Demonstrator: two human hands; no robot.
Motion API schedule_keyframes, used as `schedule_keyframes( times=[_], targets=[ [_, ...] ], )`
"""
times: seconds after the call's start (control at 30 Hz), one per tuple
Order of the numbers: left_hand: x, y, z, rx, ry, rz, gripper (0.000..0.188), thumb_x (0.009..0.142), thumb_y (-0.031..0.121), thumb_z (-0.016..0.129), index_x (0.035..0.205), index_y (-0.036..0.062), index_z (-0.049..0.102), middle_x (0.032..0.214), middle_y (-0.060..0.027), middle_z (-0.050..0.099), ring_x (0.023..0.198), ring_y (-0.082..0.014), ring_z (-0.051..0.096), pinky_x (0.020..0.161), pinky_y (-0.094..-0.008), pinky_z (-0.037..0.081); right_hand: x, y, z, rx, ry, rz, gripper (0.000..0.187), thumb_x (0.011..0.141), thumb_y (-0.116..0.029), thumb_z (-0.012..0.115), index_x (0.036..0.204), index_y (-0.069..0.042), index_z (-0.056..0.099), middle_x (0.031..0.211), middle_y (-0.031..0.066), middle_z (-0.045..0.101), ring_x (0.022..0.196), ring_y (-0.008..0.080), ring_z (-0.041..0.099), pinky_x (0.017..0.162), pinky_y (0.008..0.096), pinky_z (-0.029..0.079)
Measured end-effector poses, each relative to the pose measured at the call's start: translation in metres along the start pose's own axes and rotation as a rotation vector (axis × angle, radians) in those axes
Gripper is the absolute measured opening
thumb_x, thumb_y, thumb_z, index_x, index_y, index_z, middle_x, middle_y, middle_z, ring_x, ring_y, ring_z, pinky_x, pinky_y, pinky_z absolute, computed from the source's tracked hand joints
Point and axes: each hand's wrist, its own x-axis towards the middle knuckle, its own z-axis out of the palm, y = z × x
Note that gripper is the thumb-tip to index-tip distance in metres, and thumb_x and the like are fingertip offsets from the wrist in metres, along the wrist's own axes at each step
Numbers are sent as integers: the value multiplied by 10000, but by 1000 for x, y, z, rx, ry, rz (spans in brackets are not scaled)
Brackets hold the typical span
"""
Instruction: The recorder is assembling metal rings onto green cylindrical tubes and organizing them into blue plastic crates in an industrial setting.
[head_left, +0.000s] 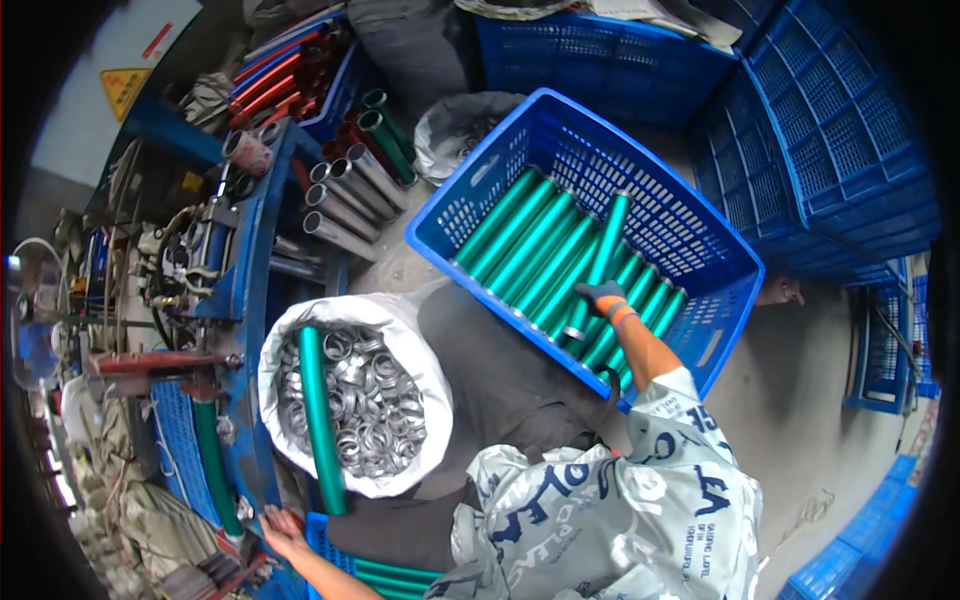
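My right hand (604, 298), in a dark glove with an orange cuff, is closed round a green metal tube (609, 238). That tube lies askew over a row of similar green tubes (520, 240) inside a blue plastic crate (690, 220). Down at the left, my left hand (284, 528) is bare, with its fingers stretched out beside the edge of the blue bench (262, 440); nothing shows in it. Another green tube (320, 420) rests across a white sack (430, 400) full of silvery metal rings (375, 400).
Bare metal tubes (345, 205) stand beside the bench, near red tubes (275, 85) in a bin. A second sack (440, 135) sits behind the crate. Stacked blue crates (830, 130) line the right side. More green tubes (385, 575) lie by my left forearm.
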Motion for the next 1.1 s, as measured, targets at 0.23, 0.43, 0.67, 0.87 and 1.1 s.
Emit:
schedule_keyframes(
  times=[0.23, 0.43, 0.67, 0.87, 1.1],
  targets=[
    [-95, 7, -29, 302, 271, 15, 612, 1115, 403, 758, 1598, 52, 626, 1651, -109, 663, 1498, -237, 653, 1134, -345, 579, 64, -20, 156, 24, -191, 130, 746, 921, -640, 881, 1120, 77, 832, 990, 189, 827, 899, 384, 820, 799, 512, 657],
    [-96, -29, 74, 756, 35, 402, 579, 1107, 305, 805, 1541, -45, 649, 1435, -211, 757, 1252, -314, 751, 1076, -400, 621, 56, -24, 196, -811, -490, -447, 577, 1077, -566, 584, 1425, -154, 788, 1517, 301, 697, 1385, 502, 677, 1177, 572, 541],
    [-157, -85, 292, 1590, -379, 840, 788, 868, 275, 945, 1532, -23, 642, 1429, -296, 722, 1357, -462, 679, 1170, -527, 529, -24, -200, 165, 161, -257, -512, 510, 1096, -336, 760, 1434, 46, 753, 1191, 137, 837, 926, 175, 762, 845, 351, 613],
    [-152, -74, 258, 1606, -235, 753, 811, 762, 213, 875, 1527, 63, 652, 1276, -253, 754, 1230, -476, 716, 1068, -577, 579, -273, -337, 178, 207, -673, -945, 463, 1084, -161, 804, 1497, 32, 724, 1346, 124, 817, 1177, 162, 756, 1070, 335, 598],
    [-253, 20, 165, 1338, -199, 848, 765, 780, 130, 835, 1520, 77, 647, 1362, -219, 771, 1209, -469, 753, 1035, -526, 609, -408, -266, 293, -1445, -784, -1932, 250, 894, -184, 745, 1095, -166, 893, 1127, 131, 856, 1031, 333, 827, 841, 485, 634]
  ],
)
